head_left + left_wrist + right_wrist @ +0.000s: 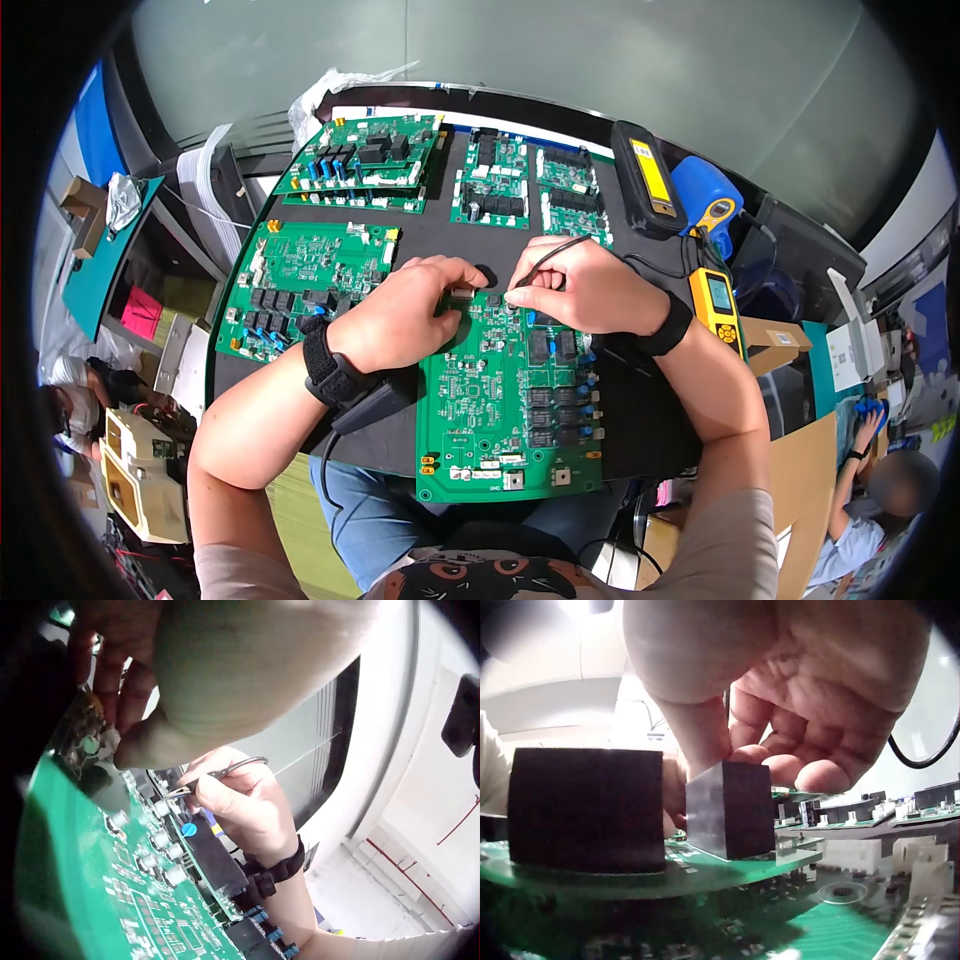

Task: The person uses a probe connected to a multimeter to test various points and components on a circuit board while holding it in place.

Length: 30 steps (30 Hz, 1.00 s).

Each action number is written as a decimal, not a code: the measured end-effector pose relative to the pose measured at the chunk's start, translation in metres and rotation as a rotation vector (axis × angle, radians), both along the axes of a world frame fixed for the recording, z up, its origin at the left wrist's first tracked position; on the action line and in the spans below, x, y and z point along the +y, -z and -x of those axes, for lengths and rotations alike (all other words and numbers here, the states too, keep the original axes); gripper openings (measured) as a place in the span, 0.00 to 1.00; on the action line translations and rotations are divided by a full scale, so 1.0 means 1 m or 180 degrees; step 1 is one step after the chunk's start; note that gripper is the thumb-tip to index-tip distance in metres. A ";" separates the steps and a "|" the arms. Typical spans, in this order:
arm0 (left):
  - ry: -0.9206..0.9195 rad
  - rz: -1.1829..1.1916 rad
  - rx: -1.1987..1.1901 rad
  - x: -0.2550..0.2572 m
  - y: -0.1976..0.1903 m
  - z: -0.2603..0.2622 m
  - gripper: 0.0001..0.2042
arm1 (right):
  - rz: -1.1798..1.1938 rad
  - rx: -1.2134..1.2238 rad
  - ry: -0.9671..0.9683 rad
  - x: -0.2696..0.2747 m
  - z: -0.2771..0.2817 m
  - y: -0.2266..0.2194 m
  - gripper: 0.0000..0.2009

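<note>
Both hands work at the near circuit board's top edge: right hand pinches a thin probe, left hand grips a small connector. Board likely stiff, light, fragile; hold by edges.

Green circuit board flat on our worktop

We've got black relays and blue caps along its right side, plus a thin black probe tilted at its top edge.
</note>
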State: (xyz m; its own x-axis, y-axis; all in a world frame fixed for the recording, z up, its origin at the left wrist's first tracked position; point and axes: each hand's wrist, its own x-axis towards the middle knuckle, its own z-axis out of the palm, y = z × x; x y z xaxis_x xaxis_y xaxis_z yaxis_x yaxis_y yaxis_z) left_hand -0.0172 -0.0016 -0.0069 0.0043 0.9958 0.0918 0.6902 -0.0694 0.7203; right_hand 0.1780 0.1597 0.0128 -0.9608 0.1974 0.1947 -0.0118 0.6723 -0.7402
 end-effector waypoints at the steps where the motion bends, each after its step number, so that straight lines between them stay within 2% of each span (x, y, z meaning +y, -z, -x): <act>1: -0.0006 0.0017 -0.0070 0.000 0.000 0.000 0.20 | -0.0107 0.0006 -0.0020 0.000 0.000 -0.002 0.06; 6: -0.0010 0.0035 -0.0052 0.000 0.002 0.000 0.19 | -0.0186 0.0054 -0.0065 0.002 -0.001 0.002 0.05; 11: -0.0022 0.0011 -0.0313 0.001 0.001 0.000 0.18 | -0.0940 0.0465 -0.0462 0.002 0.000 0.005 0.05; 18: -0.0024 0.0033 -0.0279 0.000 0.002 0.001 0.17 | -0.1027 0.0226 -0.0283 -0.006 -0.007 -0.003 0.07; 23: 0.0063 -0.0086 -0.0098 0.001 0.006 0.003 0.16 | -0.1404 0.0224 -0.0130 -0.007 -0.009 -0.002 0.06; 30: 0.0059 -0.0053 -0.0087 0.001 0.006 0.002 0.16 | -0.1387 0.0239 -0.0185 -0.007 -0.007 0.000 0.05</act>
